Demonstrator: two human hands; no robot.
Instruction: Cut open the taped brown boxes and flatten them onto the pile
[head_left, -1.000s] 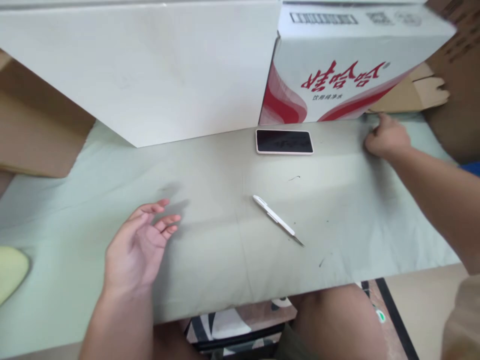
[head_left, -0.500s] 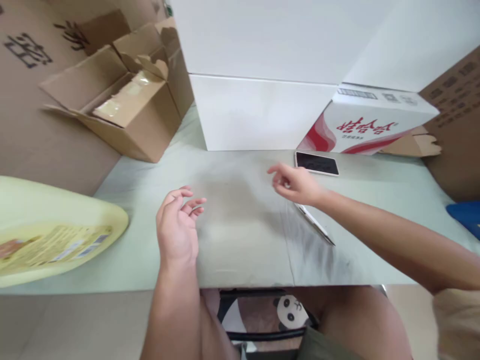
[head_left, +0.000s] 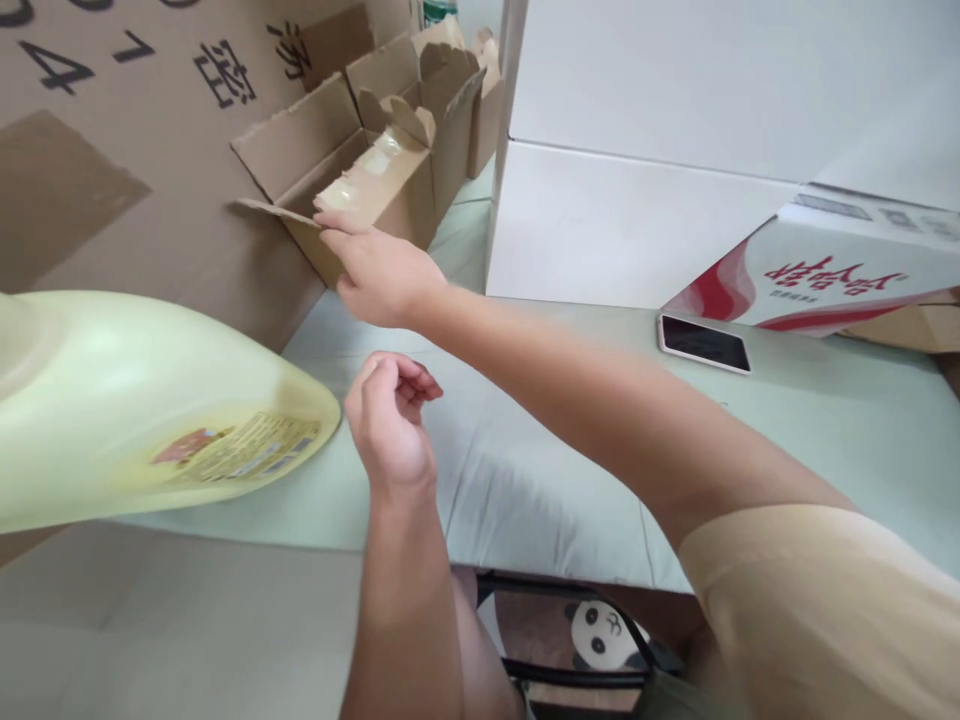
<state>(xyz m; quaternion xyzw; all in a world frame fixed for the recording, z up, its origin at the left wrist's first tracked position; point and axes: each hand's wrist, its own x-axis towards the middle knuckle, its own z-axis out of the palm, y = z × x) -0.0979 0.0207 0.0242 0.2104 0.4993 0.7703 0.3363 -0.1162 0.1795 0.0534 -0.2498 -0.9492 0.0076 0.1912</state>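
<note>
My right hand (head_left: 375, 268) reaches across to the left and touches the front flap of a small open cardboard box (head_left: 367, 180) at the back left of the table; its fingers are stretched out along the flap's edge. My left hand (head_left: 391, 415) hovers above the pale green table cover (head_left: 525, 480) with its fingers curled inward and nothing visible in them. A large pale yellow plastic bottle (head_left: 142, 400) with a printed label lies on its side just left of my left hand.
A phone (head_left: 703, 343) lies face up on the table at the right. Behind it are a red-and-white carton (head_left: 832, 280) and a big white box (head_left: 637, 225). A tall brown cardboard wall (head_left: 135, 120) with black print closes off the left side.
My right hand has swung from the far right, past the pen, across to the cardboard box at the left. My left hand's fingers have curled in. The view has turned left; the pen is out of sight.
</note>
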